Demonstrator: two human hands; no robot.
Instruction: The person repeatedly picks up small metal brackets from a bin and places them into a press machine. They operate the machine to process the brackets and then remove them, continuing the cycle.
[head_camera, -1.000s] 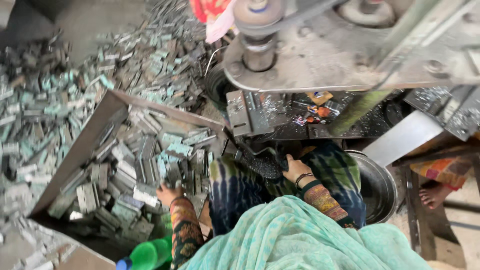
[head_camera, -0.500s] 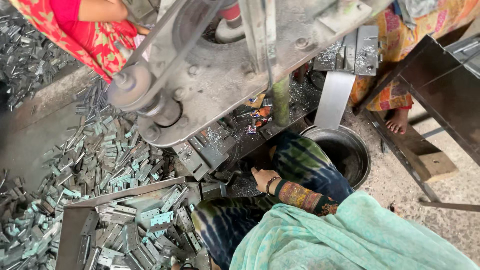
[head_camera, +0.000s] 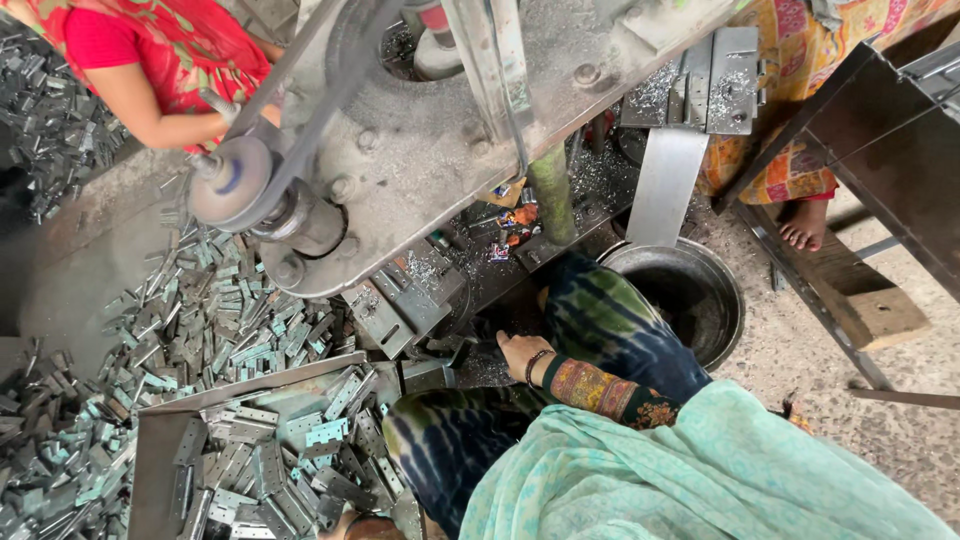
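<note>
Right hand (head_camera: 520, 352) resting under the grey press machine (head_camera: 420, 170), fingers curled down among dark swarf beside the die block (head_camera: 400, 305); grip hidden, cannot tell whether anything is held. Left hand barely glimpsed at the lower edge, state unclear. Left of the machine, tray (head_camera: 150, 470) heaped with metal hinges (head_camera: 300, 440), seemingly many left to feed. Right of the machine, steel bowl (head_camera: 690, 300).
</note>
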